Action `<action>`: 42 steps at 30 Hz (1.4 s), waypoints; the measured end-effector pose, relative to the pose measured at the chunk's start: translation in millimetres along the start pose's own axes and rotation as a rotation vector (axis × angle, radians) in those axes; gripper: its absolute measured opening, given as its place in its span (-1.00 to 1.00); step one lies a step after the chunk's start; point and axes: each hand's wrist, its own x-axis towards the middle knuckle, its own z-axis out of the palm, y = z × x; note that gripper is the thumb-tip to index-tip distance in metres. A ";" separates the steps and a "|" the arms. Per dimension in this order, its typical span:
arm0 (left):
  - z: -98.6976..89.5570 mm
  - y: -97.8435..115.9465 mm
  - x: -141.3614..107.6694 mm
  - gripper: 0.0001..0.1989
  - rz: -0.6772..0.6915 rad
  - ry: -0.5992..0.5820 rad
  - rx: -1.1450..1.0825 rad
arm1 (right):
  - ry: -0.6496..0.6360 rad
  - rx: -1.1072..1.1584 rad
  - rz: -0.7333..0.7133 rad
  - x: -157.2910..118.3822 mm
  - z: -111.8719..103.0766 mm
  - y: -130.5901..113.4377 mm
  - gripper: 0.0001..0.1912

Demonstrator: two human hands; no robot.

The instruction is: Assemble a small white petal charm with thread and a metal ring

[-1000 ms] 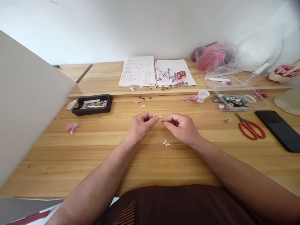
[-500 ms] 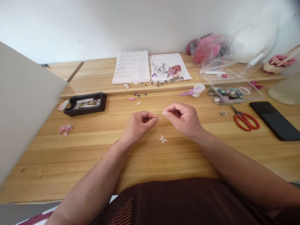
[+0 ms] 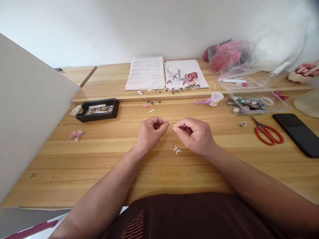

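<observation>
My left hand pinches a small white piece between thumb and fingertips, its pale end sticking out to the right. Close beside it, my right hand is closed in a pinch too, and whatever lies between its fingertips is too small to make out. A narrow gap separates the two hands' fingertips. Just below them, two white crescent-shaped paper cutouts lie on the wooden table. Beyond my left hand are a wavy white strip and a pink leaf-shaped piece.
Red-handled scissors, a small bobbin and a black phone lie to the right. A clear box holds spools. At left are a black bead tray and pink scraps. Patterned paper sheets rest on the raised ledge.
The view has swung slightly left, so the table things sit further right. My right hand has dipped a little, with its fingertips now slightly below the white piece in my left hand.
</observation>
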 end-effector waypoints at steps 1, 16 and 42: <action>-0.3 0.4 -0.3 -0.76 0.002 -0.017 0.022 | 0.018 -0.013 -0.005 1.1 -2.3 -0.2 -0.90; 1.1 0.5 1.9 -0.69 -0.147 -0.046 -0.252 | -0.128 0.167 0.245 2.3 7.7 15.0 -0.84; 0.9 0.3 2.7 -0.70 -0.142 -0.016 -0.268 | -0.089 0.116 0.166 -2.0 7.9 9.0 -0.87</action>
